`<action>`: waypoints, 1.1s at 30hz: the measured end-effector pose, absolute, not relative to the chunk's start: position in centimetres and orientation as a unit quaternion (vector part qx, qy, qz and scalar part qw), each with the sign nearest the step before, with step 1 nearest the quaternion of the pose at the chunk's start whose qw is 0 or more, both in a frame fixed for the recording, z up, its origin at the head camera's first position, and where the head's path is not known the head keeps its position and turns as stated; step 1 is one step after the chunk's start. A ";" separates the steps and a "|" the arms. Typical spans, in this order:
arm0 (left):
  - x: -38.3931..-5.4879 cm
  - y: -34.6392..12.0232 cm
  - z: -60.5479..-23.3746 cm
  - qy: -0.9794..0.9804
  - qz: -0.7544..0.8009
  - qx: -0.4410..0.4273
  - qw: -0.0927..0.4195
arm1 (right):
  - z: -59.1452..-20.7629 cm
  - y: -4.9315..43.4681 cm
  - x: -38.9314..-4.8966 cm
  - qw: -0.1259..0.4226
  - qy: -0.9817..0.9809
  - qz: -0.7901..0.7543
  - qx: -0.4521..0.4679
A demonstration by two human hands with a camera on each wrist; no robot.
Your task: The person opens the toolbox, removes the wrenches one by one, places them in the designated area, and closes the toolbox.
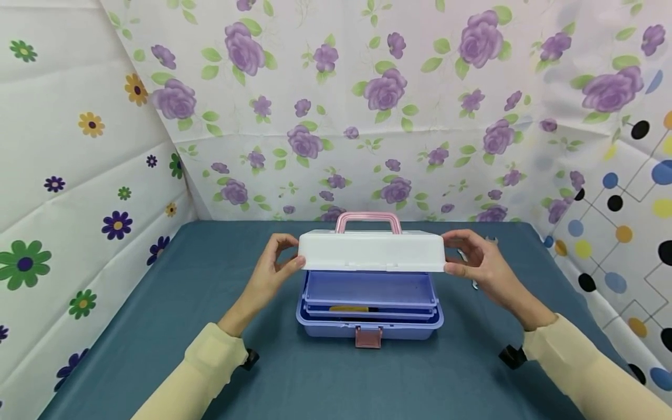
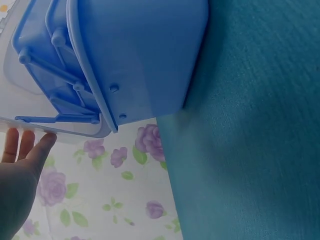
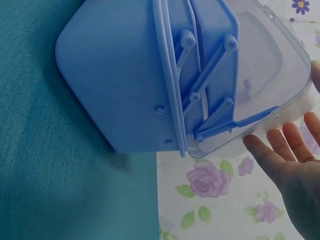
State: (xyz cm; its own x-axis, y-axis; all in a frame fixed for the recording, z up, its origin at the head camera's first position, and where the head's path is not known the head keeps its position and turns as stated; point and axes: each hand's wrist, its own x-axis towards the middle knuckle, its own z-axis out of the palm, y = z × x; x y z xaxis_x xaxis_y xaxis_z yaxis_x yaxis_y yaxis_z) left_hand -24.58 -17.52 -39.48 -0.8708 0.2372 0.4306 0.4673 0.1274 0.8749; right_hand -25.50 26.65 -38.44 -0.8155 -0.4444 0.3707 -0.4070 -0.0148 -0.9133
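Note:
A toolbox (image 1: 336, 331) with a blue-violet base stands mid-table, its white lid (image 1: 370, 252) raised and tilted. My left hand (image 1: 268, 274) holds the lid's left end, thumb at the front corner. At the opposite end, my right hand (image 1: 480, 262) grips the lid in the same way. On top of the lid is a pink handle (image 1: 368, 216); a pink latch (image 1: 368, 338) hangs on the base's front. Stepped trays (image 1: 370, 289) show inside, with a yellow item (image 1: 349, 308) partly hidden below. Both wrist views show the hinged tray arms (image 2: 52, 70) spread.
Behind my right hand lies a metal wrench (image 1: 492, 240), mostly covered by the fingers. A blue-green cloth (image 1: 336, 385) covers the table. Flowered sheeting (image 1: 315, 105) rises at the back, with patterned sheets on both sides.

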 end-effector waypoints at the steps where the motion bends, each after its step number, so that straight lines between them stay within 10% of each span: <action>1: -24.5 -17.6 -39.5 -0.744 -0.618 -0.237 0.091 | -38.4 26.6 -25.4 0.017 0.701 -0.645 -0.303; 33: -22.6 -18.2 -40.4 -0.771 -0.545 -0.306 0.121 | -38.7 25.4 -23.0 -0.111 0.792 -0.488 -0.350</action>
State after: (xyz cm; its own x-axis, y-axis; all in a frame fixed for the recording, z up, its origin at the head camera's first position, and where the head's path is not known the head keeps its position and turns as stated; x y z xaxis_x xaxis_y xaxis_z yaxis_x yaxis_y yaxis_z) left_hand -22.57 -18.17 -40.43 -0.7832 0.3411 0.5198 0.6039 0.2185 0.7666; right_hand -22.95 25.42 -38.70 -0.7309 -0.4455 0.5169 -0.6623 0.2803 -0.6949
